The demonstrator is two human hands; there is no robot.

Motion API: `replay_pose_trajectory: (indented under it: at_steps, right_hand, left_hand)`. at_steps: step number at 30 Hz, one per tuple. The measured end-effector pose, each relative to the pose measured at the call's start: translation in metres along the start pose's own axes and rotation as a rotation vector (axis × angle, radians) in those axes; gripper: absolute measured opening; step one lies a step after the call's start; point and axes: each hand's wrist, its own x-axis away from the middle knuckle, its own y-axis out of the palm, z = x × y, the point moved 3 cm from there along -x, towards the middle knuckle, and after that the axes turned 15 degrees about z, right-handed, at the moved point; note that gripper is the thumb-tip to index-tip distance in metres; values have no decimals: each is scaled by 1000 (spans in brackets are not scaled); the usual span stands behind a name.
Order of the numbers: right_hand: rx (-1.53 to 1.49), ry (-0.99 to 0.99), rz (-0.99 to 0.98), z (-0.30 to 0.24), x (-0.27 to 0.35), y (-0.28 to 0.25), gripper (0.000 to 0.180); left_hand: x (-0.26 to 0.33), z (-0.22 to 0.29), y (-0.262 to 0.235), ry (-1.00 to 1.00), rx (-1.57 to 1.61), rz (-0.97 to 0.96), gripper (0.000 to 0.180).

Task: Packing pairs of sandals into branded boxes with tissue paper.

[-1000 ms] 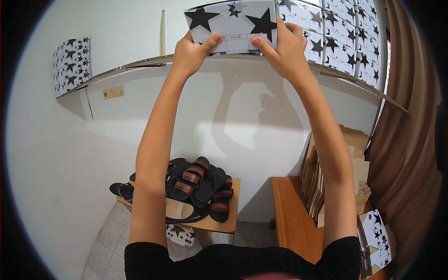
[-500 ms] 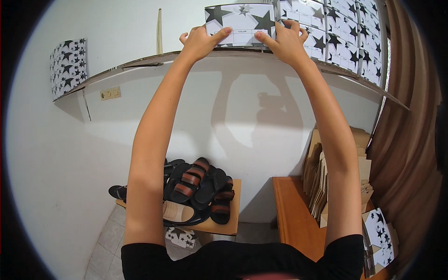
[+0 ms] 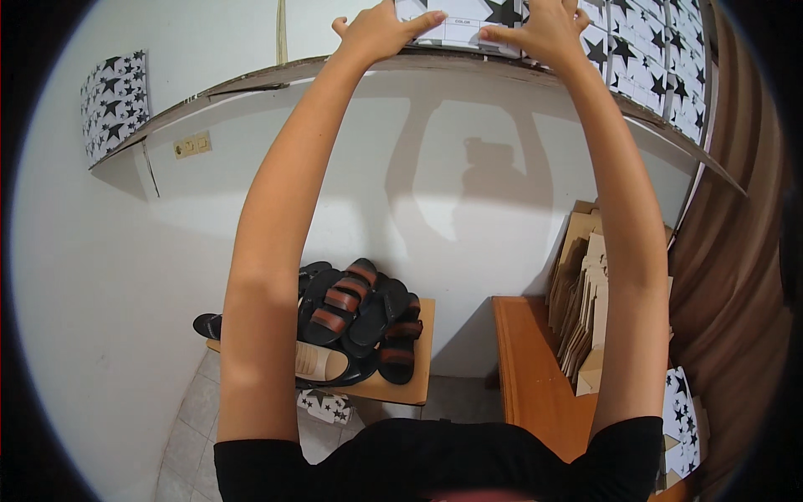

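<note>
A white shoe box (image 3: pixel 462 33) patterned with black stars is held between my hands on the high wall shelf (image 3: pixel 335 65). My left hand (image 3: pixel 381 33) grips its left side, thumb laid across the front face. On the right side my right hand (image 3: pixel 548 32) does the same, its thumb also on the front. The upper parts of the box and hands are cut off by the picture's top edge. Close beside my right hand stand stacked star-patterned boxes (image 3: pixel 640 63) of the same kind.
Another star-patterned stack (image 3: pixel 115 105) is at the shelf's left end. Below, black and brown sandals (image 3: pixel 343 301) lie piled on a small wooden table (image 3: pixel 425 335). Flattened cardboard pieces (image 3: pixel 577 309) lean on an orange-brown table (image 3: pixel 535 368). A brown curtain (image 3: pixel 736 251) hangs at right.
My hands and the box appear higher and further right in the picture, still together. The shelf and tables have shifted upward in view too. My grip looks the same.
</note>
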Motion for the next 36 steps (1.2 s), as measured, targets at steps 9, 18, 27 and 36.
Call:
replay_pose_trajectory:
  at_steps: [9, 18, 27, 36]
  right_hand:
    - [131, -21, -81, 4, 1, 12, 80]
    - [105, -72, 14, 1, 12, 13, 72]
    - [-122, -350, 477, -7, 52, -1, 51]
    - [-31, -537, 210, 41, 168, -67, 33]
  left_hand:
    - [-16, -11, 32, 199, 440, -191, 67]
    - [-20, -15, 34, 116, 359, -285, 53]
    - [45, 30, -3, 387, -204, 923, 44]
    - [186, 125, 57, 167, 735, 894, 34]
